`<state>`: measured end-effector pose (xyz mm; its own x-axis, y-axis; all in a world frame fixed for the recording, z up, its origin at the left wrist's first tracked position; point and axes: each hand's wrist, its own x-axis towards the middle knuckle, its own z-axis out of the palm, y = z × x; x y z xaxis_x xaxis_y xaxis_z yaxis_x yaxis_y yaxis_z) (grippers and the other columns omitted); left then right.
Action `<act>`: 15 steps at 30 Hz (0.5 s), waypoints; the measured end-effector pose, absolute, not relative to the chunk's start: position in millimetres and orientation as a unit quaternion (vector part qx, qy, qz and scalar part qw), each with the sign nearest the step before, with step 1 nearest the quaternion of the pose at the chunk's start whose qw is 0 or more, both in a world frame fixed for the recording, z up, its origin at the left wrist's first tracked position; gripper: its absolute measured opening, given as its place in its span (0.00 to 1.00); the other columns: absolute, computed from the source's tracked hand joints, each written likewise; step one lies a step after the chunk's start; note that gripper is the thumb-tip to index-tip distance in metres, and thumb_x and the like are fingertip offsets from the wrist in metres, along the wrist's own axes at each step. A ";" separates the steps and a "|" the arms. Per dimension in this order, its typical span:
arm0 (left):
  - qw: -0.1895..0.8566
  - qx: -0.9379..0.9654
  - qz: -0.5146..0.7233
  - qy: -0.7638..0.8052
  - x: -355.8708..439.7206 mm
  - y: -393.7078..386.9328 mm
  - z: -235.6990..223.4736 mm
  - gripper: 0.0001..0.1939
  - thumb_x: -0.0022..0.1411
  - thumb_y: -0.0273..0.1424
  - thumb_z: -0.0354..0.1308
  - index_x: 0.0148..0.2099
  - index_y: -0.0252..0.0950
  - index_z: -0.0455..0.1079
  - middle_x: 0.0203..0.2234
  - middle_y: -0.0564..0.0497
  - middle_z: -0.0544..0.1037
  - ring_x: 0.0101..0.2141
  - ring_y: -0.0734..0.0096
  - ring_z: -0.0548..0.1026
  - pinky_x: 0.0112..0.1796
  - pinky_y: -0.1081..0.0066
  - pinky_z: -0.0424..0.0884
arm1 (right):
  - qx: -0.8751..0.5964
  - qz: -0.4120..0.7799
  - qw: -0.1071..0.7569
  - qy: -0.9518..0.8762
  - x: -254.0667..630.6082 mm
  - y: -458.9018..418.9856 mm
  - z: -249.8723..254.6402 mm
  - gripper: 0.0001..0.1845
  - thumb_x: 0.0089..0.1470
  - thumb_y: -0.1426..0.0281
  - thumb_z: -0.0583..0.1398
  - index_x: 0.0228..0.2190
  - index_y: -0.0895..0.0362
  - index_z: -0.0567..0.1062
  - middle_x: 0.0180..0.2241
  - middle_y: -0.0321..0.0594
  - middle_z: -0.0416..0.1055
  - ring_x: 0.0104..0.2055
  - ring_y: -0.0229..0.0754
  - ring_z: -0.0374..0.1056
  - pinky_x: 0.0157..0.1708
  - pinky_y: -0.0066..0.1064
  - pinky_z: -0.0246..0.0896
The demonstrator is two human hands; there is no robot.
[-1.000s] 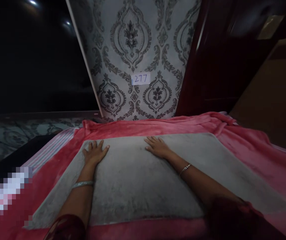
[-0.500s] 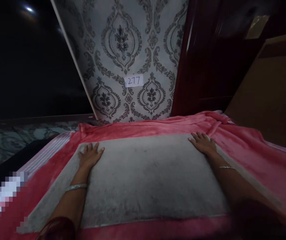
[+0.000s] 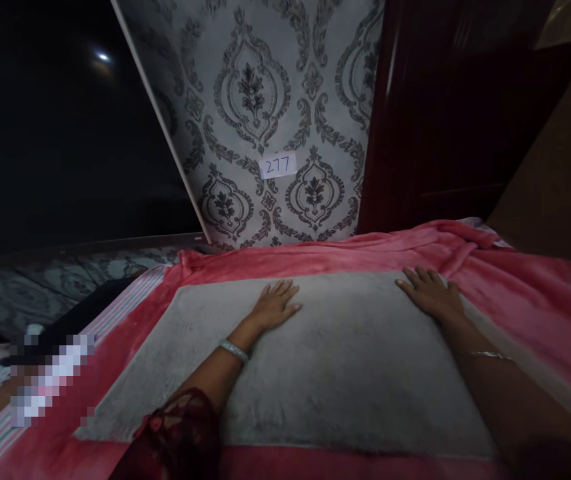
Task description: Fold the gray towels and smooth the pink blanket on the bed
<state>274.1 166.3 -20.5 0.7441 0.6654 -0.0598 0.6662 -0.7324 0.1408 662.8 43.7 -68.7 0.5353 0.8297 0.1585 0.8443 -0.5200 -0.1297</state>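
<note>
A grey, soft-looking rectangular mat (image 3: 345, 373) lies spread flat on a pink-red blanket (image 3: 530, 327). My left hand (image 3: 276, 305) rests palm down on the mat, near the middle of its far edge, fingers spread. Over at the far right corner of the mat, my right hand (image 3: 430, 292) also lies flat with its fingers apart. Neither hand holds anything. Faint dark smudges show across the mat's surface.
Behind the blanket stands a patterned wall with a paper label (image 3: 278, 165) reading 277. A large black screen (image 3: 65, 147) is at the left, a dark red door panel (image 3: 430, 120) at the right. Striped cloth (image 3: 120, 303) shows along the blanket's left side.
My left hand has slid right along the mat, from its far left corner toward the middle. My right hand stays near the far right corner. The view has shifted slightly left.
</note>
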 end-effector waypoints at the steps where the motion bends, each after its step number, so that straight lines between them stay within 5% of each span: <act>1: 0.069 0.925 -0.003 0.373 265.3 170.8 -20.0 0.35 0.69 0.51 0.39 0.72 0.43 0.48 0.71 0.47 0.47 0.70 0.58 0.44 0.66 0.48 0.40 | -0.871 -0.036 0.091 -0.481 663.0 43.8 -68.3 0.38 0.63 0.49 0.37 0.66 0.51 0.59 0.70 0.45 0.47 0.70 0.58 0.42 0.61 0.63 0.46; 9: -0.010 0.741 -0.024 0.671 112.9 217.4 -3.9 0.35 0.69 0.46 0.33 0.72 0.36 0.49 0.71 0.42 0.49 0.69 0.49 0.46 0.63 0.39 0.46 | -0.877 -0.017 0.078 -0.473 661.3 45.7 -60.4 0.36 0.65 0.49 0.37 0.67 0.50 0.57 0.70 0.43 0.46 0.71 0.55 0.40 0.62 0.61 0.45; 15: -0.018 0.714 0.015 0.700 92.4 233.6 -13.6 0.38 0.66 0.49 0.28 0.72 0.37 0.47 0.71 0.41 0.47 0.69 0.47 0.45 0.61 0.36 0.49 | -0.873 -0.049 0.096 -0.476 646.5 40.3 -38.8 0.32 0.67 0.55 0.39 0.65 0.52 0.61 0.68 0.46 0.52 0.69 0.54 0.44 0.63 0.61 0.42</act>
